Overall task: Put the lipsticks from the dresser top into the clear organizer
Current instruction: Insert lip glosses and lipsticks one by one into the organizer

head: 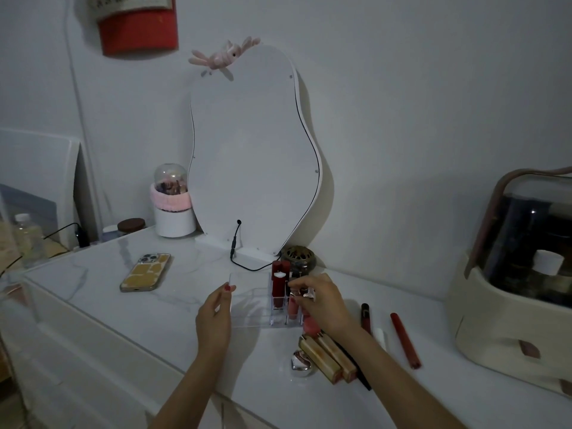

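A clear organizer stands on the white dresser top in front of the mirror. Several red lipsticks stand upright in its right-hand slots. My left hand holds the organizer's left end, thumb on its top edge. My right hand hovers over the right slots and pinches a small lipstick with a shiny cap. Two gold lipstick tubes, a silver heart-shaped one, a dark tube, a white stick and a long red tube lie on the dresser to the right.
A phone lies at the left. A wavy mirror leans on the wall with a black cable. A brass jar sits behind the organizer. A cream cosmetics case fills the right side; a pink-and-white brush holder stands at the back left.
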